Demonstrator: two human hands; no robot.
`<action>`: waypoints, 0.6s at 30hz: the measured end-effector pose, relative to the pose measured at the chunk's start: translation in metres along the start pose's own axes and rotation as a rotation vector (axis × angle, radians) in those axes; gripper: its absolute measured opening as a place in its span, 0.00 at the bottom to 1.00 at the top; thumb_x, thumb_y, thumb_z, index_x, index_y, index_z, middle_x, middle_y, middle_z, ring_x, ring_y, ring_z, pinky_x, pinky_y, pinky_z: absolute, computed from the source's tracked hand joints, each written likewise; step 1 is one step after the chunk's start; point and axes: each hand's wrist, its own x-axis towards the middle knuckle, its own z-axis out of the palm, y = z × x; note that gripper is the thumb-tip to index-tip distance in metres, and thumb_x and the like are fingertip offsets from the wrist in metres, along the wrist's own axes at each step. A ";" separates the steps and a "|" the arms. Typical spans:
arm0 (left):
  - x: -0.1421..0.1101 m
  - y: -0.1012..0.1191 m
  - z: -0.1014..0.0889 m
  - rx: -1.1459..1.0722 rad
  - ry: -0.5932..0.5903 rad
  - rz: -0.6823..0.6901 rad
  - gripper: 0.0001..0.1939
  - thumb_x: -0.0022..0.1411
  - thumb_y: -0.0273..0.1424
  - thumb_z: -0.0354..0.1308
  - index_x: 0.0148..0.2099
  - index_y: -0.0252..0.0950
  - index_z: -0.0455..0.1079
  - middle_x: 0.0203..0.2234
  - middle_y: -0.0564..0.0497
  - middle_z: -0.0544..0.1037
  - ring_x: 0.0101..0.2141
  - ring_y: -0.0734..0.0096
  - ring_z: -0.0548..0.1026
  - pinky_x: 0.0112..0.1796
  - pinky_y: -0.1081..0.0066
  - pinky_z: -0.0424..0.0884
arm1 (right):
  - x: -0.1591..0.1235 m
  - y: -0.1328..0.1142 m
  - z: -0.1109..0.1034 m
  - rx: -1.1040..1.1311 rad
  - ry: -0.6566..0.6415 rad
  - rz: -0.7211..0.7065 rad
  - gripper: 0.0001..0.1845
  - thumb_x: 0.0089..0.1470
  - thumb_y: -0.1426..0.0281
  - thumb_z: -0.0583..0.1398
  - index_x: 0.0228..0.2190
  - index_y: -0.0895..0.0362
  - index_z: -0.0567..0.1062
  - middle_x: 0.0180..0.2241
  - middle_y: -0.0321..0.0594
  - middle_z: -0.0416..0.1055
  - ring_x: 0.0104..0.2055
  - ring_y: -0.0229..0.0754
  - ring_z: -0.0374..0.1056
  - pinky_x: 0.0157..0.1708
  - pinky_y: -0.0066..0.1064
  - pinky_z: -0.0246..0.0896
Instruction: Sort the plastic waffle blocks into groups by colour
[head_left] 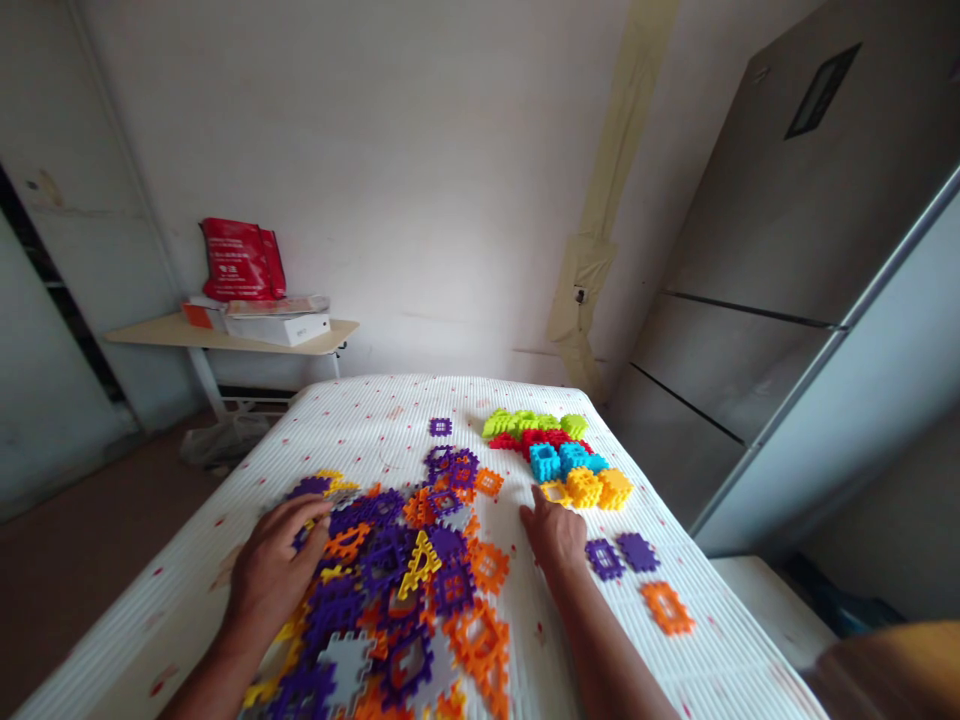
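Note:
Curled at the left edge of a jumbled pile, my left hand [277, 555] has thumb and fingertips close together. A dark purple piece shows behind the fingers; what they pinch, if anything, I cannot make out. The pile holds purple tiles [386, 555], orange tiles [487, 567], grey tiles [349, 665] and a yellow triangular tile [420, 565], all plastic with notched edges. My right hand [556, 535] rests beside a flat yellow window tile [555, 492], index finger stretched to its left edge and thumb apart. That tile lies against yellow stacked tiles [583, 487].
Behind the yellow row stand blue tiles [545, 461], red tiles [544, 437] and green tiles [525, 423]. Loose purple tiles [637, 551] and an orange tile [669, 608] lie at right. A fridge [750, 300] flanks the cloth-covered table; a side table [150, 332] stands back left.

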 end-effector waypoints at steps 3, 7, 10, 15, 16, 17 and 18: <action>-0.001 -0.001 0.001 -0.004 -0.001 -0.009 0.13 0.57 0.38 0.51 0.37 0.39 0.74 0.38 0.46 0.79 0.41 0.61 0.76 0.46 0.64 0.70 | -0.008 -0.006 -0.002 0.128 0.109 -0.142 0.18 0.59 0.67 0.53 0.49 0.53 0.72 0.37 0.43 0.76 0.36 0.42 0.73 0.35 0.29 0.61; 0.000 -0.001 0.001 -0.002 0.000 -0.007 0.12 0.57 0.37 0.51 0.37 0.40 0.74 0.37 0.47 0.79 0.41 0.62 0.76 0.45 0.65 0.71 | -0.032 -0.028 -0.007 0.436 0.069 -0.446 0.11 0.56 0.69 0.56 0.39 0.52 0.76 0.38 0.36 0.74 0.36 0.35 0.71 0.36 0.21 0.60; 0.000 0.000 0.000 0.007 -0.002 0.001 0.12 0.57 0.37 0.51 0.37 0.39 0.74 0.37 0.47 0.79 0.40 0.62 0.76 0.45 0.65 0.71 | -0.049 -0.049 -0.011 0.488 0.005 -0.711 0.15 0.55 0.71 0.57 0.45 0.50 0.73 0.45 0.34 0.72 0.43 0.35 0.69 0.42 0.21 0.60; -0.001 0.000 -0.001 0.015 -0.012 -0.001 0.13 0.57 0.38 0.50 0.37 0.38 0.74 0.38 0.45 0.79 0.41 0.61 0.76 0.46 0.64 0.71 | -0.056 -0.071 -0.006 0.252 0.085 -0.937 0.12 0.60 0.70 0.54 0.43 0.49 0.73 0.48 0.34 0.71 0.44 0.37 0.66 0.44 0.25 0.60; 0.000 0.000 -0.001 0.017 -0.016 -0.008 0.13 0.57 0.38 0.50 0.37 0.38 0.74 0.38 0.45 0.79 0.41 0.60 0.76 0.46 0.64 0.71 | -0.055 -0.074 -0.004 0.214 0.104 -0.952 0.11 0.61 0.69 0.53 0.41 0.50 0.74 0.45 0.34 0.72 0.42 0.38 0.66 0.42 0.25 0.61; 0.000 0.000 -0.002 0.017 -0.020 -0.015 0.13 0.57 0.38 0.50 0.37 0.38 0.73 0.38 0.46 0.79 0.41 0.60 0.76 0.46 0.64 0.71 | -0.055 -0.075 -0.002 0.186 0.120 -0.963 0.10 0.61 0.69 0.53 0.39 0.51 0.74 0.43 0.35 0.72 0.40 0.38 0.66 0.40 0.25 0.61; 0.000 0.000 -0.002 0.015 -0.025 -0.020 0.13 0.56 0.38 0.51 0.36 0.39 0.73 0.38 0.46 0.79 0.41 0.60 0.77 0.46 0.64 0.70 | -0.055 -0.077 0.000 0.170 0.134 -0.971 0.09 0.62 0.68 0.53 0.37 0.51 0.74 0.41 0.35 0.73 0.39 0.38 0.65 0.39 0.25 0.60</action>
